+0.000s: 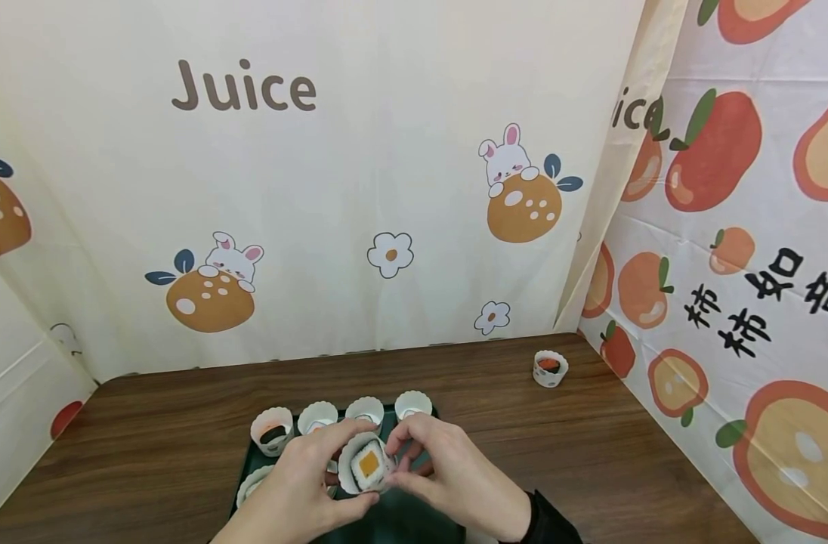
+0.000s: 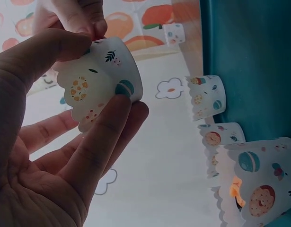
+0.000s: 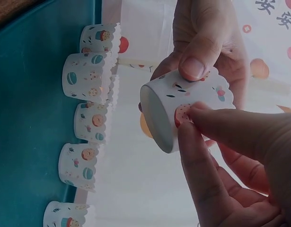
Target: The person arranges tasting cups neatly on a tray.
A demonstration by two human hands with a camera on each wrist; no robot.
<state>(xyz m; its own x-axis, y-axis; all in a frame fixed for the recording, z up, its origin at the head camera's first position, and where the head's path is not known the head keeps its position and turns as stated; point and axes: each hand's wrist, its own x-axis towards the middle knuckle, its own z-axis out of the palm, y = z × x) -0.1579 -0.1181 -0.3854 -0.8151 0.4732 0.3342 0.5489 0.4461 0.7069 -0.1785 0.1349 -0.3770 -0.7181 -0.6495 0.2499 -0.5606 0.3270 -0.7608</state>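
Observation:
In the head view, both hands meet over the dark green tray around a white paper baking cup with a scalloped rim. Inside the cup is a square sushi piece, white with a yellow centre and a dark edge. My left hand grips the cup between thumb and fingers, as the left wrist view also shows. From the other side, my right hand pinches the cup's printed wall with thumb and forefinger. The right wrist view shows the cup tipped on its side, its base turned outward.
Several similar cups stand along the tray's far and left edges, including one with an orange-topped piece. Another cup stands apart at the back right of the wooden table. Printed curtains hang behind and at the sides.

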